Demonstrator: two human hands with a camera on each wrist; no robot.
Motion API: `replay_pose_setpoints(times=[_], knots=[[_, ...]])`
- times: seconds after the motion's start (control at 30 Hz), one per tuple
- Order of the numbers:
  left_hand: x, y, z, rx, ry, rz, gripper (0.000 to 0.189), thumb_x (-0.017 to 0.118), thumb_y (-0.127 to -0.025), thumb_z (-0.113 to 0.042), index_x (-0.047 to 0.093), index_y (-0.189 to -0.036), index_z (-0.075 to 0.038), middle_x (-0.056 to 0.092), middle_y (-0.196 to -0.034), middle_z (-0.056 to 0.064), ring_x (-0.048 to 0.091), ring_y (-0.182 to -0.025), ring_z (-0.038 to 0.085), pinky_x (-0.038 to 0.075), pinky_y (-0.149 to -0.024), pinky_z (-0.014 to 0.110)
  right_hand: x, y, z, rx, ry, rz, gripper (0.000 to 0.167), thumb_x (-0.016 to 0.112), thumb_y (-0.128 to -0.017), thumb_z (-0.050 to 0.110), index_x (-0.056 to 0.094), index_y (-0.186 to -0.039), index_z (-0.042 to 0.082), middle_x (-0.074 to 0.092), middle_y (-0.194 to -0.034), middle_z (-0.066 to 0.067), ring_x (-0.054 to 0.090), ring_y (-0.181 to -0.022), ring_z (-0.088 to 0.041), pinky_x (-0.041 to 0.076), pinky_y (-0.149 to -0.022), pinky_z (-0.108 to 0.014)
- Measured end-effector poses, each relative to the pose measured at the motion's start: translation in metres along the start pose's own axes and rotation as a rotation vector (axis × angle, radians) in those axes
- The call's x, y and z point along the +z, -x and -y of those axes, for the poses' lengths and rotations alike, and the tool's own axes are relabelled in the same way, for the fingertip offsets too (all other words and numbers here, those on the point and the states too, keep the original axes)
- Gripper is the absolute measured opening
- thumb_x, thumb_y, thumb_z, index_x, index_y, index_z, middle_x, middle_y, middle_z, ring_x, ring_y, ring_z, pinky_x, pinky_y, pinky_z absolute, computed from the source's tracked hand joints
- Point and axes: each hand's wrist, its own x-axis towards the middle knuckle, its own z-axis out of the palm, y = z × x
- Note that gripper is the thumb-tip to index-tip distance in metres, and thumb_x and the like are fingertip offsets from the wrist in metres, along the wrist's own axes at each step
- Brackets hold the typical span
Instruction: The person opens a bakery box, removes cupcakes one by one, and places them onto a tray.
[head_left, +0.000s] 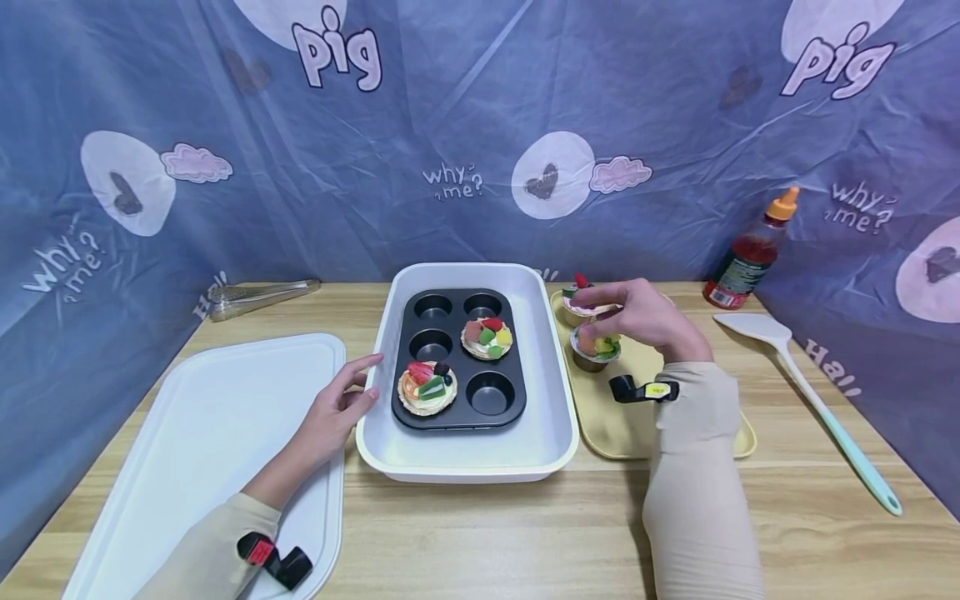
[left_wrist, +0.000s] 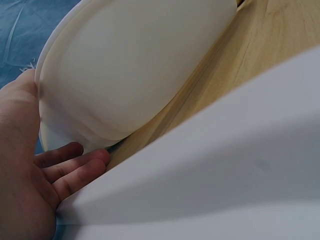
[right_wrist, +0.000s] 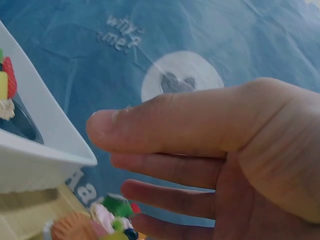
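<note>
My left hand [head_left: 337, 408] rests at the left rim of a deep white basin [head_left: 468, 475]; in the left wrist view its thumb meets the rim and its other fingers are loosely bent beside the outer wall. Inside lies a dark muffin tin [head_left: 459, 358] with two fruit-topped tarts, one tart [head_left: 427, 388] at lower left and one tart [head_left: 487, 338] on the right. Above a yellow tray [head_left: 626, 433] hovers my right hand [head_left: 648, 321], fingers extended and holding nothing. Just beneath it stands a fruit-topped cupcake [head_left: 596, 350], with another cupcake [head_left: 576, 307] behind.
A white tray [head_left: 225, 417] lies left of the basin, with metal tongs [head_left: 262, 297] behind it. On the right are a red sauce bottle [head_left: 742, 262] and a spatula [head_left: 817, 400] with a mint handle. Patterned blue cloth [head_left: 450, 125] hangs behind the table.
</note>
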Motion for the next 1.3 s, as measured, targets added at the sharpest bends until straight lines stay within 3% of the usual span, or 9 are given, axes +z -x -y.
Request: replay_pose_setpoints(times=[0.13, 0.37, 0.53, 0.77, 1.0, 1.3], knots=[[0.000, 0.000, 0.000, -0.003, -0.005, 0.001, 0.047, 0.055, -0.104, -0.014, 0.045, -0.151, -0.015, 0.058, -0.120, 0.023, 0.067, -0.097, 0.024, 0.053, -0.083, 0.019, 0.006, -0.002, 0.012, -0.035, -0.004, -0.002, 0.058, 0.088, -0.076, 0.019, 0.069, -0.129, 0.011, 0.070, -0.129, -0.010, 0.069, -0.104, -0.023, 0.051, -0.085, -0.023], [0.000, -0.001, -0.001, -0.006, -0.004, 0.002, 0.047, 0.054, -0.105, -0.015, 0.045, -0.151, -0.016, 0.059, -0.120, 0.023, 0.068, -0.099, 0.026, 0.053, -0.083, 0.019, 0.022, -0.009, 0.031, -0.089, 0.036, -0.038, 0.052, 0.086, -0.079, 0.019, 0.070, -0.128, 0.013, 0.068, -0.131, -0.013, 0.068, -0.110, -0.032, 0.057, -0.087, -0.035], [0.000, 0.000, -0.001, -0.010, -0.005, 0.000, 0.047, 0.054, -0.105, -0.015, 0.045, -0.151, -0.016, 0.059, -0.121, 0.023, 0.067, -0.098, 0.026, 0.053, -0.083, 0.019, 0.035, -0.016, 0.039, -0.098, 0.047, 0.002, 0.053, 0.087, -0.079, 0.023, 0.069, -0.128, 0.014, 0.067, -0.132, -0.012, 0.069, -0.108, -0.030, 0.058, -0.092, -0.043], [0.000, 0.000, -0.002, -0.011, -0.007, -0.001, 0.048, 0.055, -0.104, -0.014, 0.045, -0.151, -0.016, 0.059, -0.120, 0.023, 0.067, -0.098, 0.025, 0.053, -0.083, 0.019, 0.048, -0.024, 0.039, -0.121, 0.040, 0.048, 0.053, 0.086, -0.080, 0.019, 0.069, -0.129, 0.012, 0.068, -0.130, -0.013, 0.069, -0.112, -0.032, 0.055, -0.098, -0.046], [0.001, -0.001, 0.000, -0.004, -0.003, 0.000, 0.047, 0.055, -0.104, -0.014, 0.045, -0.151, -0.015, 0.058, -0.118, 0.023, 0.067, -0.096, 0.023, 0.053, -0.083, 0.019, 0.063, -0.034, 0.035, -0.159, -0.039, 0.129, 0.058, 0.083, -0.083, 0.012, 0.061, -0.136, 0.004, 0.062, -0.138, -0.018, 0.059, -0.127, -0.037, 0.053, -0.102, -0.045], [0.000, 0.000, 0.000, -0.003, 0.000, 0.000, 0.047, 0.055, -0.104, -0.014, 0.045, -0.151, -0.015, 0.059, -0.119, 0.024, 0.067, -0.096, 0.022, 0.053, -0.082, 0.019, 0.077, -0.043, 0.028, -0.145, -0.115, 0.168, 0.071, 0.083, -0.083, 0.013, 0.052, -0.147, 0.012, 0.053, -0.149, -0.016, 0.049, -0.140, -0.031, 0.044, -0.111, -0.051]])
